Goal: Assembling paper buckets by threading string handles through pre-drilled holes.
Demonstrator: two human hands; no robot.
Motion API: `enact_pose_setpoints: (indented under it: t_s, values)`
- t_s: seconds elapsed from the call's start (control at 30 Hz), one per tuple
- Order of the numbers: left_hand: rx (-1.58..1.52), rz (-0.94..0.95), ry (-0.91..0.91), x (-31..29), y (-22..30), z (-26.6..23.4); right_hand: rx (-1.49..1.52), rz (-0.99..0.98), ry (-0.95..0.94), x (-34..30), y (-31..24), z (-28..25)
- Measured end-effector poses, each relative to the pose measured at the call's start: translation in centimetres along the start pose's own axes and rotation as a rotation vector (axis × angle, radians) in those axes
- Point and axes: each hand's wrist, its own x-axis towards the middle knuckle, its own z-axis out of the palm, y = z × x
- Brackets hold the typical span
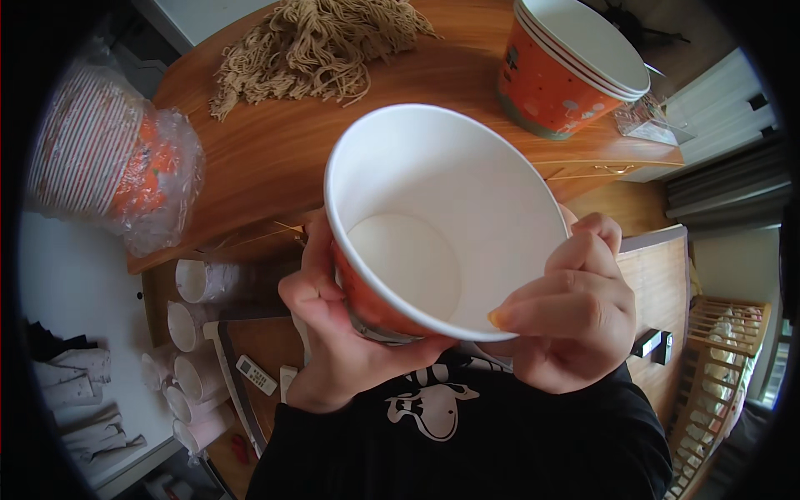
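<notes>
Tilted toward me, a large orange paper bucket (471, 196) shows its white, bare inside. My left hand (337, 342) is wrapped round its outer wall on the left, with the thumb along the underside of the near rim. On the right, my right hand (575, 312) pinches the rim, its thumb at the edge and the other fingers curled. A nested stack of the same orange buckets (554, 79) stands on the wooden table (250, 167), beyond the held one. Beige mop-like yarn strands (312, 50) lie in a heap at the far middle.
A plastic-wrapped stack of paper buckets (108, 150) sits at the table's left end. Below it are several wrapped paper cups (196, 375) and a white remote control (256, 375). A clear acrylic holder (654, 125) stands at the far right corner. A wooden crib (721, 367) is at right.
</notes>
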Motion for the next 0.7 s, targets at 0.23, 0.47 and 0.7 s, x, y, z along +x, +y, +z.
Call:
enact_pose_setpoints:
  t_s: [0.23,0.47,0.7]
  values:
    - [-0.085,-0.154,-0.135,0.5,-0.7,-0.4,0.191,0.175,-0.193,-0.2,0.9,-1.7]
    - [-0.146,-0.182,-0.201,1.0,-1.2,-0.3,0.466,0.322,-0.124,-1.1,2.1,-1.4]
    - [-0.360,-0.163,-0.276,-0.7,-4.1,-1.1,0.369,0.330,-0.100,-1.0,2.3,-1.9]
